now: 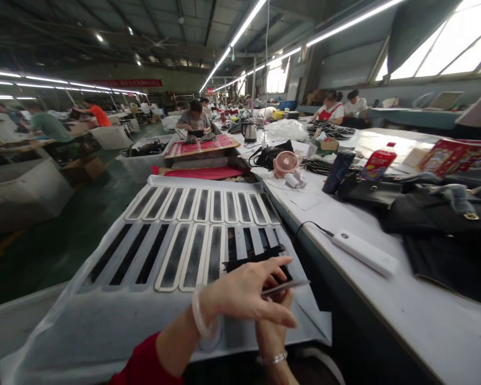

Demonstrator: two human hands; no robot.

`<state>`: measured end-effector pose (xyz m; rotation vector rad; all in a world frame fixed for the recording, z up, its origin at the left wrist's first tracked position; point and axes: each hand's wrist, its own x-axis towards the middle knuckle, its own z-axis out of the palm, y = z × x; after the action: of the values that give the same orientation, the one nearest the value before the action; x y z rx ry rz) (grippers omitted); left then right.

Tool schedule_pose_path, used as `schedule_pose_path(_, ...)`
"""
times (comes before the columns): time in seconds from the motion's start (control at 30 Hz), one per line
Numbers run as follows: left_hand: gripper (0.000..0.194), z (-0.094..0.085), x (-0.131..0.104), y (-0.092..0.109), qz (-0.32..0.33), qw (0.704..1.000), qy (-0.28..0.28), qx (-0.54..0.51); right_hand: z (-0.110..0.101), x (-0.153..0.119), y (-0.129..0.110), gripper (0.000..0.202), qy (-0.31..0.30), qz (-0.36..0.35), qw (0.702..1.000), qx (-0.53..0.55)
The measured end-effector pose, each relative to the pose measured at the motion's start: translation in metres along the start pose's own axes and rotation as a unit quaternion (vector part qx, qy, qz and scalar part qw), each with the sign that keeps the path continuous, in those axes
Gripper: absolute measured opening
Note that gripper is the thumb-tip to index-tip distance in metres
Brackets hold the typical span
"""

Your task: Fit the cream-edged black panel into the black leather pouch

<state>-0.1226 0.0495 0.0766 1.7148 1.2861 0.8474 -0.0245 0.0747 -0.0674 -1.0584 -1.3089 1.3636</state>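
My left hand (250,289), with a white bangle at the wrist, reaches across above my right hand with its fingers spread. Partly hidden under it, my right hand (273,326) is closed round black strips (250,260) and a thin flat piece (300,284) that sticks out to the right. Below and beyond both hands lies a board covered in whitish sheet (104,321). On it, pale-rimmed oblong pieces with dark centres (195,256) stand in rows. Bare black strips (130,254) lie at the front left, and more are partly covered near my hands.
To the right, a white table (356,224) holds a white power bank-like device (364,254), a pink fan (286,163), a dark bottle (339,171), a red bottle (379,160) and black bags (452,256). A person (194,120) works beyond the board. Bins stand at the left.
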Motion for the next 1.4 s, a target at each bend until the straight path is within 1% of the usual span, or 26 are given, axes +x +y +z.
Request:
schedule_pose_path(0.03, 0.093, -0.006, -0.004, -0.008, 0.003, 0.996, -0.015, -0.082, -0.005, 0.002, -0.001, 0.056, 0.024, 0.019, 0.999, 0.011)
schedule_pose_path(0.07, 0.091, -0.010, -0.009, -0.019, -0.003, 0.991, 0.013, -0.133, -0.009, 0.005, -0.003, 0.057, 0.043, 0.035, 0.998, 0.022)
schedule_pose_path(0.1, 0.080, -0.012, -0.012, -0.033, -0.024, 0.986, 0.109, -0.126, -0.012, 0.007, -0.006, 0.057, 0.052, 0.046, 0.997, 0.033)
schedule_pose_path(0.13, 0.069, -0.011, -0.016, -0.050, -0.051, 0.978, 0.176, -0.101, -0.014, 0.009, -0.011, 0.058, 0.047, 0.050, 0.997, 0.042)
schedule_pose_path(0.2, 0.052, -0.006, -0.022, -0.087, -0.100, 0.966, 0.232, -0.060, -0.015, 0.013, -0.027, 0.063, 0.023, 0.039, 0.997, 0.057)
schedule_pose_path(0.27, 0.045, 0.001, -0.031, -0.122, -0.138, 0.957, 0.255, -0.011, -0.015, 0.017, -0.048, 0.071, 0.007, 0.017, 0.998, 0.066)
schedule_pose_path(0.33, 0.045, 0.008, -0.040, -0.148, -0.160, 0.953, 0.255, 0.027, -0.020, 0.025, -0.072, 0.075, 0.015, -0.008, 0.998, 0.069)
schedule_pose_path(0.4, 0.044, 0.011, -0.048, -0.162, -0.166, 0.955, 0.241, 0.044, -0.033, 0.034, -0.098, 0.080, 0.020, -0.027, 0.997, 0.063)
schedule_pose_path(0.47, 0.039, 0.013, -0.051, -0.164, -0.167, 0.957, 0.234, 0.049, -0.055, 0.042, -0.124, 0.096, -0.009, -0.023, 0.998, 0.063)
schedule_pose_path(0.53, 0.039, 0.014, -0.046, -0.157, -0.168, 0.957, 0.233, 0.041, -0.082, 0.046, -0.147, 0.108, -0.064, -0.012, 0.997, 0.052)
schedule_pose_path(0.57, 0.043, 0.015, -0.041, -0.151, -0.166, 0.958, 0.232, 0.034, -0.096, 0.045, -0.157, 0.106, -0.099, -0.011, 0.994, 0.038)
schedule_pose_path(0.63, 0.055, 0.020, -0.027, -0.133, -0.146, 0.965, 0.217, 0.008, -0.124, 0.039, -0.175, 0.092, -0.156, -0.024, 0.987, -0.020)
schedule_pose_path(0.7, 0.069, 0.027, -0.008, -0.110, -0.087, 0.977, 0.180, -0.073, -0.150, 0.028, -0.189, 0.081, -0.170, -0.044, 0.977, -0.118)
schedule_pose_path(0.73, 0.076, 0.033, 0.003, -0.097, -0.047, 0.978, 0.152, -0.136, -0.161, 0.020, -0.195, 0.080, -0.159, -0.056, 0.970, -0.177)
schedule_pose_path(0.77, 0.083, 0.039, 0.013, -0.083, -0.008, 0.972, 0.117, -0.204, -0.172, 0.013, -0.201, 0.080, -0.140, -0.069, 0.959, -0.236)
schedule_pose_path(0.83, 0.093, 0.054, 0.034, -0.053, 0.048, 0.948, 0.039, -0.311, -0.192, -0.004, -0.212, 0.081, -0.107, -0.086, 0.939, -0.317)
schedule_pose_path(0.9, 0.095, 0.071, 0.054, -0.023, 0.067, 0.928, -0.028, -0.365, -0.212, -0.022, -0.222, 0.083, -0.071, -0.084, 0.934, -0.341)
schedule_pose_path(0.97, 0.099, 0.088, 0.071, 0.004, 0.064, 0.909, -0.062, -0.408, -0.233, -0.040, -0.229, 0.084, -0.029, -0.071, 0.937, -0.342)
schedule_pose_path(1.0, 0.100, 0.097, 0.078, 0.016, 0.061, 0.903, -0.065, -0.421, -0.244, -0.050, -0.230, 0.084, -0.007, -0.068, 0.936, -0.345)
schedule_pose_path(1.03, 0.097, 0.106, 0.084, 0.027, 0.060, 0.903, -0.063, -0.420, -0.254, -0.059, -0.231, 0.084, 0.017, -0.068, 0.933, -0.353)
schedule_pose_path(1.07, 0.088, 0.114, 0.089, 0.036, 0.064, 0.911, -0.061, -0.403, -0.265, -0.068, -0.231, 0.084, 0.040, -0.073, 0.927, -0.366)
schedule_pose_path(1.17, 0.041, 0.137, 0.099, 0.058, 0.105, 0.948, -0.055, -0.294, -0.291, -0.095, -0.222, 0.084, 0.101, -0.092, 0.901, -0.411)
schedule_pose_path(1.2, 0.030, 0.143, 0.101, 0.062, 0.121, 0.957, -0.057, -0.257, -0.299, -0.103, -0.218, 0.084, 0.110, -0.095, 0.897, -0.418)
schedule_pose_path(1.23, 0.025, 0.149, 0.101, 0.066, 0.133, 0.963, -0.061, -0.226, -0.305, -0.111, -0.212, 0.083, 0.116, -0.095, 0.895, -0.420)
schedule_pose_path(1.3, 0.023, 0.159, 0.100, 0.069, 0.141, 0.969, -0.076, -0.186, -0.314, -0.126, -0.200, 0.084, 0.125, -0.097, 0.890, -0.428)
schedule_pose_path(1.4, 0.020, 0.170, 0.096, 0.066, 0.126, 0.977, -0.086, -0.150, -0.321, -0.144, -0.181, 0.086, 0.146, -0.111, 0.863, -0.470)
